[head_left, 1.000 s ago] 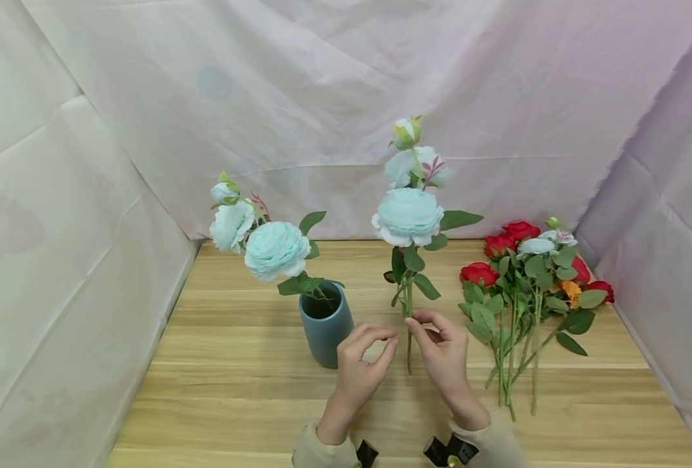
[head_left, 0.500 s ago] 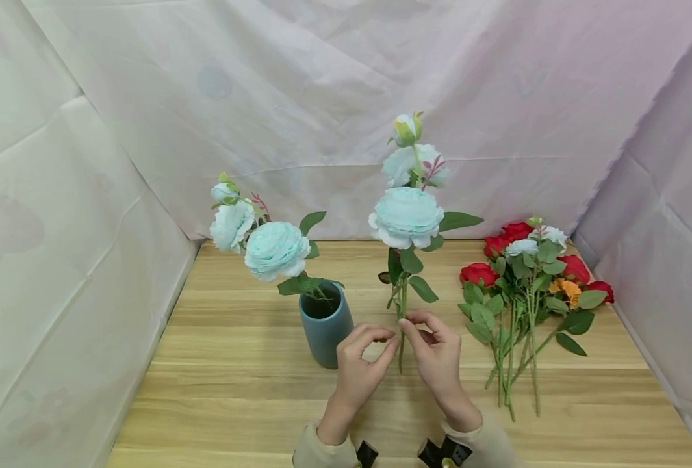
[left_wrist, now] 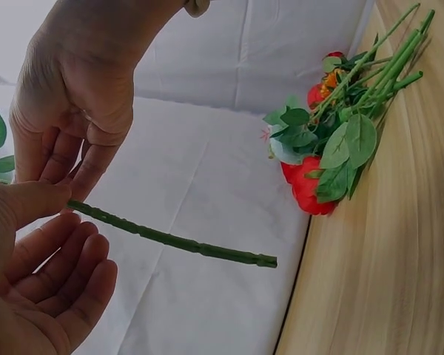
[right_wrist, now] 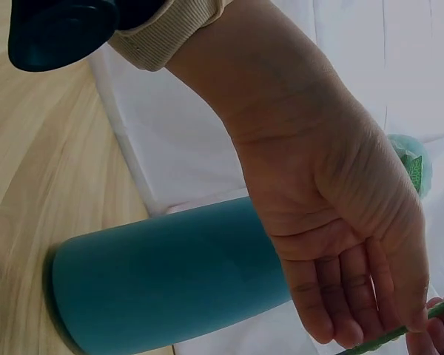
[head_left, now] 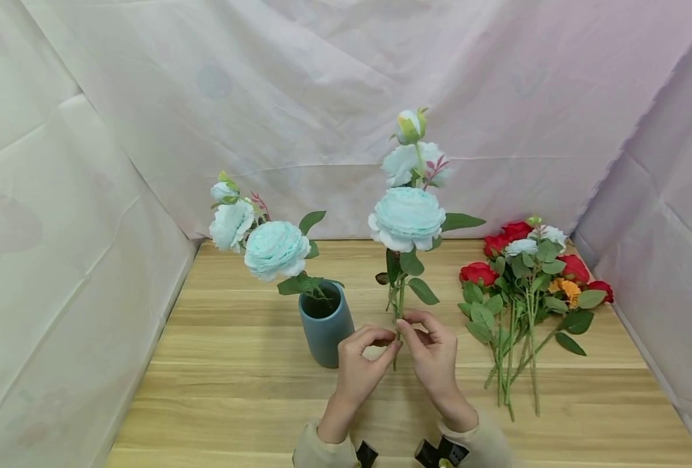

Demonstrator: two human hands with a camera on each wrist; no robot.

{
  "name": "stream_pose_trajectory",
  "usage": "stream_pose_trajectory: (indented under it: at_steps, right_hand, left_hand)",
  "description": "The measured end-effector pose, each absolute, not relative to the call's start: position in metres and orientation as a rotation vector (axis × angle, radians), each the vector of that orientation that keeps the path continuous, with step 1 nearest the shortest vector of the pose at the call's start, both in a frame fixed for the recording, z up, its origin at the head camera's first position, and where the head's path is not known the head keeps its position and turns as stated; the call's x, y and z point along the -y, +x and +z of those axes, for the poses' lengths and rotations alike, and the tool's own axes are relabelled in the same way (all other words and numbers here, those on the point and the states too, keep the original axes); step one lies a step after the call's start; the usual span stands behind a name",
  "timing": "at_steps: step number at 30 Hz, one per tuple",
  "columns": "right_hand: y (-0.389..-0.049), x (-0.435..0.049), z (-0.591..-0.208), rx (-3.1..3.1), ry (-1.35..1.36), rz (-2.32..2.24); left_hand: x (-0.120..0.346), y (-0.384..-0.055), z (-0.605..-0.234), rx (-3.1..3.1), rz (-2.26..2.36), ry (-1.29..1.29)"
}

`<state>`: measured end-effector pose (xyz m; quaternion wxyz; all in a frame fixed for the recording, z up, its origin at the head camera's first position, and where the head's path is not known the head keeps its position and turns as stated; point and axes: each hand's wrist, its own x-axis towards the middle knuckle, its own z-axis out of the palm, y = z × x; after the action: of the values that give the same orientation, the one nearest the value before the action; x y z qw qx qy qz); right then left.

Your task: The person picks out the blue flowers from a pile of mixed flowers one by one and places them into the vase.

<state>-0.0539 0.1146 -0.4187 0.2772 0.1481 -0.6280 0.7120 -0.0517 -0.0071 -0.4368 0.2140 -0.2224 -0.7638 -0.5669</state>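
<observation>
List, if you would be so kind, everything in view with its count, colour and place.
Table: 1, wood-toned, under the flowers
Cloth backdrop: panel count unclear, pale, behind and both sides
Vase: 1, blue-grey, left of centre
Vase spray: 1, pale blue, in the vase, leaning left
Held spray: 1, pale blue, upright
Red blooms: at least 5, red, right side
Orange bloom: 1 visible, orange, among them
Loose spray: at least 1, pale blue, same pile
Sleeves: 2, beige, bottom
Left hand: 1, bare, pinching the held spray
Right hand: 1, bare, likewise
</observation>
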Motion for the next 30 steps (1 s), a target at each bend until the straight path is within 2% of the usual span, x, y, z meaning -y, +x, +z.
stream_pose_trajectory:
  at_steps: [11,22,30]
  right_hand:
    - [-0.053,-0.113,-0.419,1.690,0.408,1.913]
    - [-0.052,-0.114,-0.418,1.680,0.403,1.929]
    - [-0.051,-0.115,-0.418,1.709,0.399,1.950]
  left_hand:
    - [0.005,-0.039,-0.399,2.110,-1.592,-0.651]
    - [0.006,-0.052,-0.434,2.123,-1.589,-0.645]
    - [0.008,-0.052,-0.439,2.084,-1.597,-0.688]
